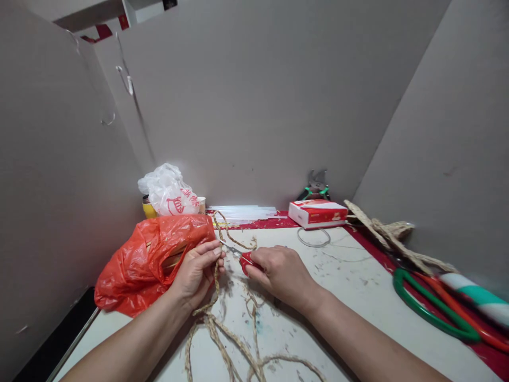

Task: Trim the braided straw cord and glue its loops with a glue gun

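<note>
My left hand pinches a braided straw rope upright between thumb and fingers. Above the grip, the rope's upper end loops over toward the right. My right hand is closed round the red handles of a pair of scissors. Their metal blades point left, with the tips close to the rope by my left fingertips; whether they touch it I cannot tell. Below my hands, several more braided strands spread from a join toward the table's near edge.
A red plastic bag with straw-like material stands left, a white bag behind it. At the back lie clear sticks, a red-and-white box, green-handled cutters and a wire ring. Green and red hoops lie right.
</note>
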A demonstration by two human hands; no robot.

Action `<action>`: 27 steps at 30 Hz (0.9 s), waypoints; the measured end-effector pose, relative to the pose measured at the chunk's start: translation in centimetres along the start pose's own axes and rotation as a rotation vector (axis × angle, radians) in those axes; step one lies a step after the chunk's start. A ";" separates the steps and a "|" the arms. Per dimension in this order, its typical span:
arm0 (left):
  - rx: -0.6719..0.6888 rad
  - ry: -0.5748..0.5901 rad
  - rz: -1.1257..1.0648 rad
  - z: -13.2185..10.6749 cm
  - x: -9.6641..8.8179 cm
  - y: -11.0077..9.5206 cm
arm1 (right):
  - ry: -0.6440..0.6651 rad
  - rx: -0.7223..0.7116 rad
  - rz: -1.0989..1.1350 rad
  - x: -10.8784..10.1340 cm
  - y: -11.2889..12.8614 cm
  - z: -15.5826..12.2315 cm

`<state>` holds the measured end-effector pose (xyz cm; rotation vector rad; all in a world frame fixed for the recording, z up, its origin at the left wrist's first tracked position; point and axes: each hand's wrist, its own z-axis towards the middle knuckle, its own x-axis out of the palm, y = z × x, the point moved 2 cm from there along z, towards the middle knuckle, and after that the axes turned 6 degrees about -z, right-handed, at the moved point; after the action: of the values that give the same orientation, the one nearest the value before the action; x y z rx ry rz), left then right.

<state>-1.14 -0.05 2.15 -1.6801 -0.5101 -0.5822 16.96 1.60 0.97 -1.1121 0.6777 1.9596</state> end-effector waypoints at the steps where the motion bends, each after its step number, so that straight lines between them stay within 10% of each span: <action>1: 0.002 -0.007 0.003 0.1 -0.1 0.0 | -0.015 0.017 0.018 0.0 -0.1 0.0; 27: 0.184 0.079 0.311 -1.3 2.7 -4.0 | -0.182 -0.027 0.159 -1.1 1.2 1.2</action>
<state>-1.68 -0.57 7.11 -1.5161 -0.2305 -0.3605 15.74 1.40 2.63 -0.9045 0.6597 2.1793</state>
